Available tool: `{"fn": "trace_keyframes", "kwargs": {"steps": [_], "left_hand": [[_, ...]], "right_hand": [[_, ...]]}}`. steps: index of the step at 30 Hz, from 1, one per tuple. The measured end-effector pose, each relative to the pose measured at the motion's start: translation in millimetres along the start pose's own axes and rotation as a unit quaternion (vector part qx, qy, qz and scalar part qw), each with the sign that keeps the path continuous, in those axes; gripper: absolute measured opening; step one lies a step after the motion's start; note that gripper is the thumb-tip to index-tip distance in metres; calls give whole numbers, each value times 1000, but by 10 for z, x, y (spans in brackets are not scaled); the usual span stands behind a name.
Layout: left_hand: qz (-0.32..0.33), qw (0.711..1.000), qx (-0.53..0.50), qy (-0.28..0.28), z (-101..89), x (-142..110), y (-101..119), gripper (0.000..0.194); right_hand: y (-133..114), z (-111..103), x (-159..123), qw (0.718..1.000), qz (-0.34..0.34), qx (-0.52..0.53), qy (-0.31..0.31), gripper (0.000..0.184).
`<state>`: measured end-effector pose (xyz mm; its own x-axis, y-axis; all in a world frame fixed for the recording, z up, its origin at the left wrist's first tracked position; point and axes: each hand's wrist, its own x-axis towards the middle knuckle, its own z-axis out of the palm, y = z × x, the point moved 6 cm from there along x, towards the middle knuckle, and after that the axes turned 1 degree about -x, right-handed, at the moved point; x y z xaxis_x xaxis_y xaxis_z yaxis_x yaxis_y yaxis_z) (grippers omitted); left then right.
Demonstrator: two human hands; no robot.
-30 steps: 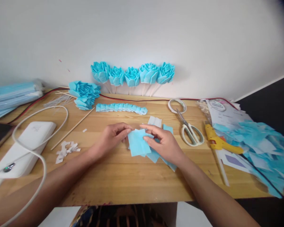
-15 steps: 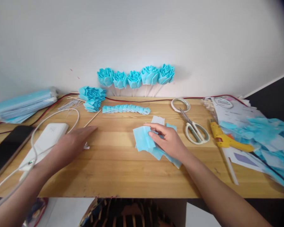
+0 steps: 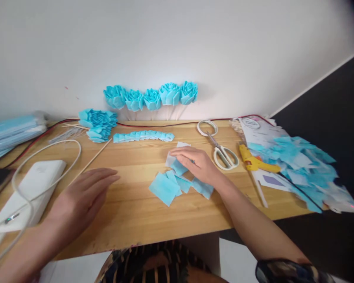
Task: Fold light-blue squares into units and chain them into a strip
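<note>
My left hand (image 3: 84, 196) is over the left part of the table, fingers stretched out and holding nothing. A thin wooden stick (image 3: 96, 156) lies just beyond it, its near end partly behind the hand. My right hand (image 3: 197, 165) has its fingers extended over a blue fabric square (image 3: 179, 168), touching the loose pieces. Several more light blue squares (image 3: 164, 188) lie spread and overlapping in front of it. A white piece (image 3: 183, 144) shows past its fingers. Farther back is a row of folded blue pieces (image 3: 143, 136).
Several blue fabric flowers (image 3: 152, 99) on sticks lean against the wall, with more flowers (image 3: 98, 122) to their left. Right are scissors (image 3: 225, 157), a tape roll (image 3: 207, 127), a yellow glue gun (image 3: 253, 163) and a blue scrap heap (image 3: 309, 169). Left is a white power bank (image 3: 38, 192) with a cable.
The view has shifted right. My right hand has moved off the front squares, which now lie spread apart on the table, to the pieces behind. My left hand has come nearer.
</note>
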<state>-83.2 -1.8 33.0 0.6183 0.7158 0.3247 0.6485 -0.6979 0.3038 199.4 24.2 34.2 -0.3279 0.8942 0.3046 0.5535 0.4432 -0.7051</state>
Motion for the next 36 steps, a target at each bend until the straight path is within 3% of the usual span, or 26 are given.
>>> {"fn": "trace_keyframes", "kwargs": {"steps": [3,5,8,12,15,18,23,26,28,32,34,36], "left_hand": [[68,996,-36,-34,207,192,395,37],[140,987,-69,-41,310,274,683,36],[215,971,-88,-62,448,345,996,33],[246,962,-71,-91,619,406,1160,31],[253,960,-48,-106,746,461,1201,29],[243,960,-22,-139,877,555,1212,28],[183,966,-21,-179,995,795,1163,30],[159,969,-19,-189,1016,903,1124,30],[158,968,-29,-192,1024,928,1108,29],[136,971,-157,-117,928,940,1048,30],[79,961,-255,-74,860,961,953,28],[-9,936,-345,-66,839,988,826,28]], "right_hand": [[2,-256,-49,997,16,-36,73,27],[-43,-394,-148,993,30,-79,87,26],[-119,-470,-386,986,45,-156,34,24],[-122,-425,-779,972,58,-221,-63,21],[-100,-345,-988,967,62,-218,-113,24],[-112,-268,-1068,969,45,-213,-118,32],[-117,-237,-1099,977,43,-187,-96,13],[-19,-370,-1113,984,115,-125,-54,14],[104,-507,-1121,980,189,-58,8,14],[304,-664,-1077,944,272,105,155,20],[319,-594,-980,924,272,205,175,20],[281,-452,-847,902,269,298,160,20]]}}
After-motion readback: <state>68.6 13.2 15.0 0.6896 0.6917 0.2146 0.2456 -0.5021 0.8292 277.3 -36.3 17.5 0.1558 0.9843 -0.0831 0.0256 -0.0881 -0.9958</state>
